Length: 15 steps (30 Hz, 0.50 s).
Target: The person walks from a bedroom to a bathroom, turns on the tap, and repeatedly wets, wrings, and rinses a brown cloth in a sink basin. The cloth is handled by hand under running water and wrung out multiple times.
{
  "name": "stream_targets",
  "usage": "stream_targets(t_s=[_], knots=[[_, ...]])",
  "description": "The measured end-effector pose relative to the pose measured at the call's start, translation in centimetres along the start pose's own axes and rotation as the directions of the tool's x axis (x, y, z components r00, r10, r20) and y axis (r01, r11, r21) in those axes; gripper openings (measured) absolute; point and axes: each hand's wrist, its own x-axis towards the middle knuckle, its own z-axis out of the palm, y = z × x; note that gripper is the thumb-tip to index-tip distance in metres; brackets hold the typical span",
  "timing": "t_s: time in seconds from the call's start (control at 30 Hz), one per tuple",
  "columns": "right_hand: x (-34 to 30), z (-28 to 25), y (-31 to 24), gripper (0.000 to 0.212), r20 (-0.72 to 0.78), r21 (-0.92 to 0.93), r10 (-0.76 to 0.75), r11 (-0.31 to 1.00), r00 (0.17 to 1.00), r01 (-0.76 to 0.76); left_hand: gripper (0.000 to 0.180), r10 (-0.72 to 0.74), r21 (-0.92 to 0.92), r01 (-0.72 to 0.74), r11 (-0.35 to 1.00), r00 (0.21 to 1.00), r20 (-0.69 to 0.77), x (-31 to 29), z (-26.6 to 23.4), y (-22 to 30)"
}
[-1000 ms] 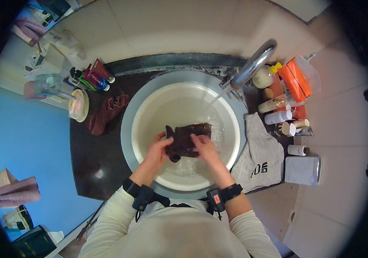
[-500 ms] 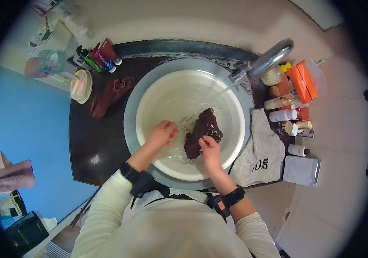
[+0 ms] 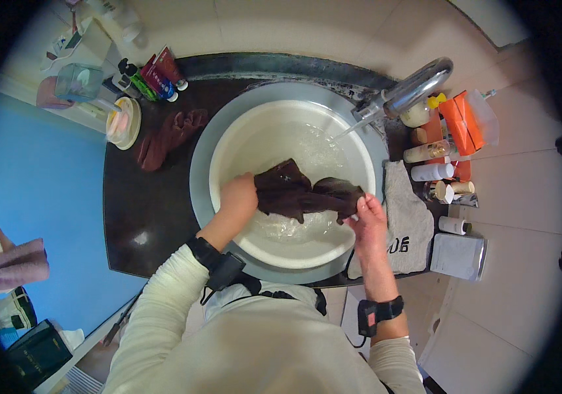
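A wet dark maroon cloth (image 3: pixel 287 190) is stretched sideways over the white basin (image 3: pixel 218 154). My left hand (image 3: pixel 238 197) grips its left end, with the fingertips partly hidden. Pinched between the fingers of my right hand (image 3: pixel 368 220) is its right end, near the basin's right rim. Below the cloth, the water in the basin is rippled. Water runs in a thin stream from the chrome faucet (image 3: pixel 415 88) into the basin's far right side. The basin sits inside a larger grey-blue sink rim (image 3: pixel 200 177).
Another maroon cloth (image 3: pixel 169 141) lies on the dark counter (image 3: pixel 139 220), left of the sink. A grey towel (image 3: pixel 399 226) drapes at the right. Several bottles (image 3: pixel 432 172) and an orange packet (image 3: pixel 463 125) crowd the right side. Tubes (image 3: pixel 156 77) and a soap dish (image 3: pixel 124 123) stand back left.
The cloth has been raised from the water and spread sideways. My left hand, empty before, now grips one end. My right hand has moved right with the other end.
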Motion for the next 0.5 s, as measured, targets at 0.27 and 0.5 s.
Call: stream_targets(t_s=[0.27, 0.5], knots=[[-2.8, 7.3, -7.5, 0.013, 0.308, -0.091, -0.251, 0.952, 0.918, 0.291, 0.025, 0.161, -0.601, 0.033, 0.799, 0.950, 0.266, 0.8, 1.5, 5.5], [-4.2, 7.7, -11.3, 0.013, 0.171, -0.017, -0.403, 0.911, 0.899, 0.412, 0.032, -0.034, -0.800, 0.496, 0.338, 0.856, 0.516, 1.0, 2.3, 5.0]])
